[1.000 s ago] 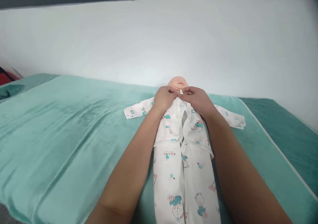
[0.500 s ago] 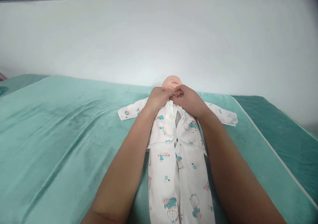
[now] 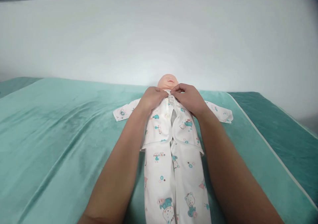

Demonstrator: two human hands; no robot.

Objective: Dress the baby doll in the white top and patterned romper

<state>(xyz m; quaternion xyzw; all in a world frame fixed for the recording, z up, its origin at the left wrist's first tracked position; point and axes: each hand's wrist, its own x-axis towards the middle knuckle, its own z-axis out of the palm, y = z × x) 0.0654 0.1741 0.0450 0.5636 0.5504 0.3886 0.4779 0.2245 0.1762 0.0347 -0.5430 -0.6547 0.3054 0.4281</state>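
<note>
A baby doll (image 3: 164, 81) lies on its back, dressed in a white printed jacket (image 3: 156, 128) and matching trousers (image 3: 160, 184). My left hand (image 3: 152, 97) pinches the jacket's neckline on the left side of the front opening. My right hand (image 3: 189, 97) pinches the other front edge at the collar, its fingertips close to those of the left. Below the hands the jacket front hangs partly apart, with a button (image 3: 167, 116) showing on the left edge. The doll's arms stretch out sideways in the sleeves. What exactly sits between my fingertips is too small to make out.
The doll lies on a light green plush sheet (image 3: 62, 134) with several creases at the left. A darker green cover (image 3: 278, 124) shows beyond its pale edge at the right. A white wall (image 3: 124, 38) rises directly behind the doll's head.
My fingertips have drawn slightly apart at the collar, and more of the neckline and upper front edge now shows between them. The whole view has shifted a little.
</note>
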